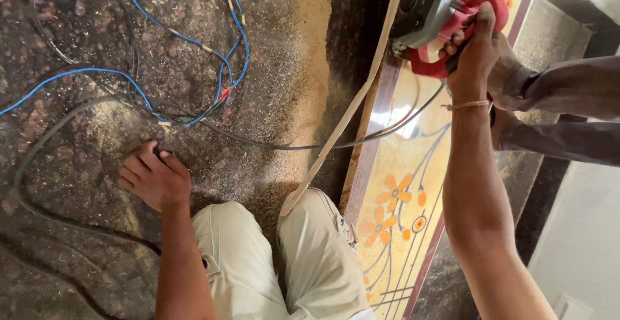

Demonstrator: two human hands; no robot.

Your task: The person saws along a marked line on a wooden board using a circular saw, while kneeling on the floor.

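A: Leftmost, what was logged?

B: Item one: blue wires (187,39) and dark cables looped over the sawdust-strewn stone floor (77,10), far left. Item two: left hand (154,179), fingers spread and flat on the floor, grasping nothing, apparently bracing the body.

A: Centre?

B: Item three: pale-trousered knees (271,255), near. Item four: thin offcut strip (342,116), peeling away from the panel's left edge, its near end resting by the knee.

A: And right?

B: Item five: floral laminated panel (400,191), lying flat, near to far. Item six: red circular saw (445,16) on the panel's far end, right hand (475,45) clenched round its handle. Another person's sleeved arm (562,87) entered from the far right.

A: Step in hand?

B: Judged: a rip cut along the edge, nearly through. Next move would call for steady forward pressure, cord (310,145) kept clear of the blade.
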